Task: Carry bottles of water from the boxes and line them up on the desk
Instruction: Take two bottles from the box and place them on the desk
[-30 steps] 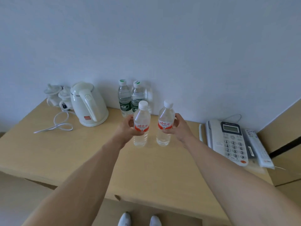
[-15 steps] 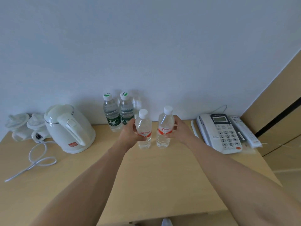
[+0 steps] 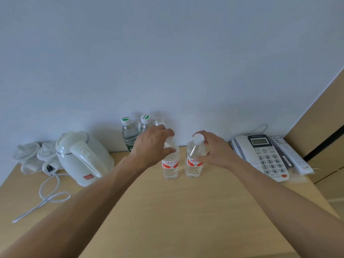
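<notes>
Two clear red-labelled bottles upright on the desk, right of the kettle: left bottle, right bottle, white-capped, close but apart. Left hand draped over the left bottle's top, fingers curled around cap and shoulder. Right hand gripping the right bottle's shoulder, fingers curled. Two green-capped bottles behind, against the wall.

Desk, lower frame: light wood-look top, smooth, matt. Two red-labelled water bottles, centre: clear glossy plastic, white plastic caps. Two green-capped bottles behind: same clear plastic. Kettle, left: white plastic, glossy, with a thin metal-looking band. Telephone, right: white matt plastic. Wall: smooth, matt.
</notes>
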{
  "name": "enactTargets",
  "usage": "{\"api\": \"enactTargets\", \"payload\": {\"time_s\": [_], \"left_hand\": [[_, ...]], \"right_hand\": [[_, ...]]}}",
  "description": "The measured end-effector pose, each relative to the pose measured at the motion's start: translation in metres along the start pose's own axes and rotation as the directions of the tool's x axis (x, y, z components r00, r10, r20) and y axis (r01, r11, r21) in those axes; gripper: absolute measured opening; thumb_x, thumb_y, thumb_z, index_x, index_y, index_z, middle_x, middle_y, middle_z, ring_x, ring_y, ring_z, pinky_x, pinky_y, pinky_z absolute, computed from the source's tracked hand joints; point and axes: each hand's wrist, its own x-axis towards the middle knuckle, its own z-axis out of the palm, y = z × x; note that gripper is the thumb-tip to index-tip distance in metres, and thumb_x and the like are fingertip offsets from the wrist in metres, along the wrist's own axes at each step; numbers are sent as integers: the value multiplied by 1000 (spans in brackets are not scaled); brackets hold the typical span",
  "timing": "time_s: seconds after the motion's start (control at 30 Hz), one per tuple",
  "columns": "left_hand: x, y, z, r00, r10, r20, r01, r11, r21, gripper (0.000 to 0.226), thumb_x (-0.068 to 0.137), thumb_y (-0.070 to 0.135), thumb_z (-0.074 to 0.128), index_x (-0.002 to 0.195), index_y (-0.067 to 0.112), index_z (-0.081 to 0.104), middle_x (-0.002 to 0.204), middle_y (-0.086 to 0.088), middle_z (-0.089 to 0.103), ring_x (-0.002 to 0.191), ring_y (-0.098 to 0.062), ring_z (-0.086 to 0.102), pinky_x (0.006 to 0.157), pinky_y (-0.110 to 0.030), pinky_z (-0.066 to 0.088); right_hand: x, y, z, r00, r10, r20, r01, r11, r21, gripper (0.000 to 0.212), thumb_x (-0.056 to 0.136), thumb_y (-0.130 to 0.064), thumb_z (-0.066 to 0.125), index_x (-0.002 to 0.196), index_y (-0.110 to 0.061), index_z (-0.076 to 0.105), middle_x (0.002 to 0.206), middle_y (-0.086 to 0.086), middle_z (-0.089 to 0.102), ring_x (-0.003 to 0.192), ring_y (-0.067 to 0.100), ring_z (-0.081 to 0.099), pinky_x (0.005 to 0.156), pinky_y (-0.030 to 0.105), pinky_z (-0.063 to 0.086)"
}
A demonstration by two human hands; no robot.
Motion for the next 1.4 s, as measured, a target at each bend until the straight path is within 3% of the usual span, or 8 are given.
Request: {"api": "enactTargets", "payload": {"time_s": [0.07, 0.17, 0.33, 0.67, 0.83, 1.03, 1.23, 1.4], "left_hand": [[14, 6, -10, 996, 15, 84, -24, 994, 103, 44, 87, 37, 75, 127, 21, 64, 115, 0, 66, 105, -22, 62, 77, -33, 47], [29, 10, -13, 985, 17, 173, -47, 985, 166, 44, 87, 33, 77, 126, 17, 65, 117, -4, 69, 109, -25, 63, 87, -36, 52], [50, 6, -12, 979, -21, 205, -14, 986, 169, 44, 86, 26, 79, 125, 12, 65, 115, -12, 69, 108, -31, 64, 89, -40, 53], [101, -9, -18, 984, -91, 152, 48, 962, 268, 41, 88, 26, 77, 122, 7, 65, 117, -16, 65, 106, -34, 64, 91, -41, 52], [105, -12, -18, 986, -92, 142, 47, 957, 288, 39, 88, 27, 77, 119, 7, 65, 115, -14, 67, 104, -32, 65, 88, -39, 53], [104, -18, -21, 989, -74, 127, 33, 956, 293, 50, 87, 36, 77, 132, 20, 60, 118, -5, 67, 108, -28, 64, 89, -39, 52], [93, -34, -24, 998, -56, 2, 54, 971, 231, 44, 87, 29, 78, 128, 26, 63, 112, 6, 71, 108, -20, 61, 92, -31, 41], [76, -51, -21, 991, -103, -88, 118, 974, 193, 37, 87, 23, 77, 123, 23, 67, 105, 7, 72, 108, -17, 57, 95, -30, 38]], "right_hand": [[2, -7, -7, 997, -73, -19, 71, 995, -75, 59, 67, -33, 81, 121, -33, 55, 106, -10, 58, 94, 8, 56, 75, 19, 43], [6, -12, -10, 991, -127, -40, 120, 983, -135, 50, 68, -20, 81, 113, -25, 60, 104, -6, 63, 93, 15, 58, 78, 31, 49], [8, -12, -8, 992, -118, -46, 111, 985, -135, 46, 69, -22, 84, 109, -19, 61, 98, -6, 64, 91, 16, 58, 78, 38, 53], [7, -6, -7, 990, -128, -55, 122, 988, -96, 45, 68, -23, 87, 106, -17, 62, 96, -3, 63, 90, 17, 59, 76, 41, 53], [7, -3, -5, 992, -105, -73, 99, 992, -79, 46, 68, -22, 87, 106, -20, 61, 97, -5, 64, 89, 15, 58, 82, 38, 52], [12, -4, -5, 994, -81, -66, 78, 996, -53, 43, 69, -16, 86, 103, -22, 59, 97, -7, 65, 92, 15, 62, 84, 38, 53], [35, -12, -2, 992, -45, -122, 40, 998, -48, 43, 70, -14, 86, 103, -17, 59, 98, -4, 66, 94, 16, 62, 79, 31, 50], [70, -22, 2, 984, -5, -175, 2, 1000, -17, 40, 71, -7, 82, 104, -10, 60, 96, 4, 66, 92, 23, 61, 80, 35, 50]]}}
